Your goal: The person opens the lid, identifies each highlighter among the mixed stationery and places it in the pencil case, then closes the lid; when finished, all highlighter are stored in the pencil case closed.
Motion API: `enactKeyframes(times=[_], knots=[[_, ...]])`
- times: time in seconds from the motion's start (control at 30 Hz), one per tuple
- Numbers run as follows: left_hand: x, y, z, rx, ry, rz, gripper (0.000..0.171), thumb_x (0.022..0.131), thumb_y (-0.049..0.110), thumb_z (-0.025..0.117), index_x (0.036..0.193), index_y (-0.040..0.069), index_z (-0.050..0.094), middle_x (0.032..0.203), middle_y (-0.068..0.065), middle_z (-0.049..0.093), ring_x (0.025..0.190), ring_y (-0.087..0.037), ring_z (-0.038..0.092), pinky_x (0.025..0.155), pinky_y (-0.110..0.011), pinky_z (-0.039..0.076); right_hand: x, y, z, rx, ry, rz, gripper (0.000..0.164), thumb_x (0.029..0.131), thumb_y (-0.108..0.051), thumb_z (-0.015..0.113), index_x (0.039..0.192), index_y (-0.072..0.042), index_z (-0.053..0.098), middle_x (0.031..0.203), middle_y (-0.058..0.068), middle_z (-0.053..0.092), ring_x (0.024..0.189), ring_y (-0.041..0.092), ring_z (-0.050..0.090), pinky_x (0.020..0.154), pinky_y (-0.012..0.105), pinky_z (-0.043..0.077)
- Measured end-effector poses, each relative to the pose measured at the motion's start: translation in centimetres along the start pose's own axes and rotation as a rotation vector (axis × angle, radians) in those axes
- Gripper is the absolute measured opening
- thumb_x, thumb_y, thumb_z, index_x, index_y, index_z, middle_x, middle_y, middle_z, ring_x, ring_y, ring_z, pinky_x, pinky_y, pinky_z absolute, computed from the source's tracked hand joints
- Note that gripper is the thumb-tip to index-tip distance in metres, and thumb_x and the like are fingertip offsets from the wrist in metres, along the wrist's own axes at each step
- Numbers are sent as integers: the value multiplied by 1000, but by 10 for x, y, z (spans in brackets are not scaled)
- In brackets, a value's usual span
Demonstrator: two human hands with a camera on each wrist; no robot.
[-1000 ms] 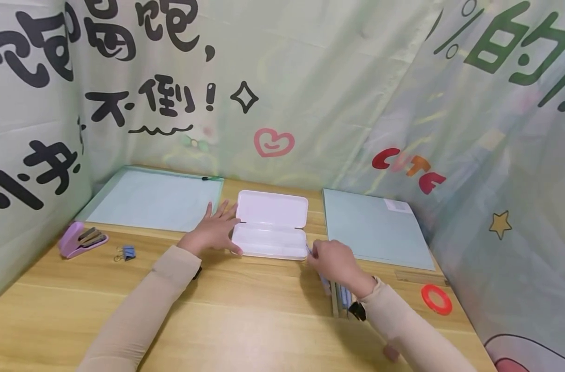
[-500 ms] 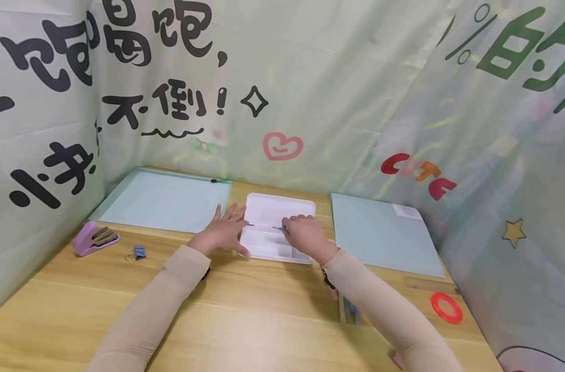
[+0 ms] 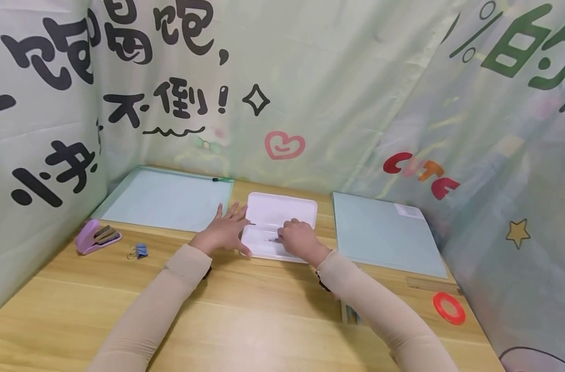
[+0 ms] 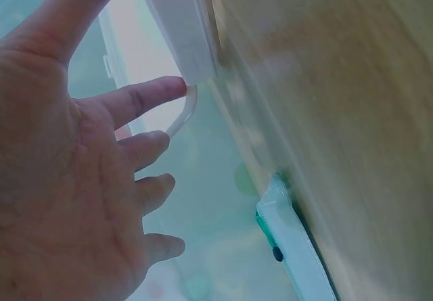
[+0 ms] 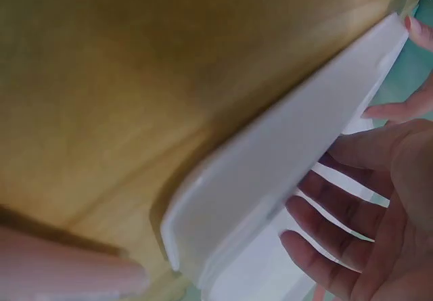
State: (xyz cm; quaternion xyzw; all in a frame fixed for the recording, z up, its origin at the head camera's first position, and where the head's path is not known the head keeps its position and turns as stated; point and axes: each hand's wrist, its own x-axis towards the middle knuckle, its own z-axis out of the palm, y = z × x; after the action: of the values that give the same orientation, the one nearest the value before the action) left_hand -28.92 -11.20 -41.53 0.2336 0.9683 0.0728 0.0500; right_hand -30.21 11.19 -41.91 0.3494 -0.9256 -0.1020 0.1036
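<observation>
A white pencil case (image 3: 282, 207) lies open on the wooden table, its lid leaning back toward the cloth wall. At its left end my left hand (image 3: 224, 232) spreads its fingers; in the left wrist view a fingertip touches the white case (image 4: 179, 30). My right hand (image 3: 301, 240) is over the lower tray, pinching a thin grey pen-like stick (image 3: 273, 239) that points left. From the right wrist, the fingers of my right hand (image 5: 379, 206) reach over the side of the case (image 5: 270, 152); the stick is hidden there.
Pale blue boards lie left (image 3: 171, 199) and right (image 3: 385, 232). A purple holder (image 3: 88, 238) with dark pieces and a blue binder clip (image 3: 141, 251) are at left. A red ring (image 3: 449, 308) and clear ruler (image 3: 433, 285) lie at right. Several long items (image 3: 349, 314) show beneath the right forearm.
My right hand has come left from beside the case to above it, carrying the thin stick, then lowered toward the tray. My left hand stays at the case's left end. The view shifted slightly.
</observation>
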Motion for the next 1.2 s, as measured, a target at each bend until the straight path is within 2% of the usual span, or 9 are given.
enactKeyframes(times=[0.23,0.37,0.5,0.6,0.7,0.8,0.87,1.0,1.2], knots=[[0,0,1,-5,11,6,99,51,72,56,130,14,41,144,-9,5,129,-29,-9,94,-56,-12,-5,-3,1,0,3,10,15,85,-23,53,81,-16,65,68,-2,55,57,12,44,47,26,41],[1,0,2,-4,9,5,98,52,72,57,130,14,41,144,-9,4,129,-29,-9,94,-56,-12,-11,1,-2,17,1,35,13,84,-23,54,87,-17,65,74,-3,58,62,13,49,51,27,43],[2,-1,4,-8,7,5,99,51,73,56,130,15,41,144,-8,3,129,-29,-10,94,-56,-13,-25,12,-9,43,41,97,10,83,-21,55,86,-15,62,73,-3,57,62,13,48,52,26,42],[3,-2,5,6,11,2,100,50,75,53,130,17,40,144,-8,3,129,-28,-10,95,-55,-12,-42,21,-16,55,49,189,9,81,-22,58,79,-13,59,67,-3,53,60,14,47,49,27,41],[2,-3,4,4,19,3,100,49,75,53,130,18,41,144,-8,3,129,-28,-9,95,-55,-12,-62,29,-21,49,-37,290,15,80,-27,60,74,-14,56,66,-2,48,62,16,47,47,30,40],[0,-4,2,-10,28,13,99,51,74,55,129,16,42,144,-9,5,129,-29,-8,94,-56,-11,-80,33,-21,54,-149,343,20,80,-33,58,72,-15,55,67,-1,45,64,17,44,47,31,38],[-1,-4,0,-12,30,12,98,51,72,57,129,15,42,144,-9,5,129,-29,-8,94,-57,-12,-89,35,-20,71,-180,340,24,82,-35,55,69,-15,53,67,-1,43,64,18,42,47,31,37],[-2,-4,-1,-18,26,12,98,52,72,58,130,15,41,144,-9,4,128,-28,-11,94,-56,-12,-102,34,-16,76,-154,300,30,83,-37,52,60,-18,48,65,-2,41,63,18,39,48,30,35],[0,-4,3,-25,26,30,98,52,72,57,129,15,42,144,-11,7,128,-30,-9,93,-57,-13,-111,28,-14,32,-179,293,41,79,-43,55,48,-20,44,63,-2,40,64,19,37,56,32,35]])
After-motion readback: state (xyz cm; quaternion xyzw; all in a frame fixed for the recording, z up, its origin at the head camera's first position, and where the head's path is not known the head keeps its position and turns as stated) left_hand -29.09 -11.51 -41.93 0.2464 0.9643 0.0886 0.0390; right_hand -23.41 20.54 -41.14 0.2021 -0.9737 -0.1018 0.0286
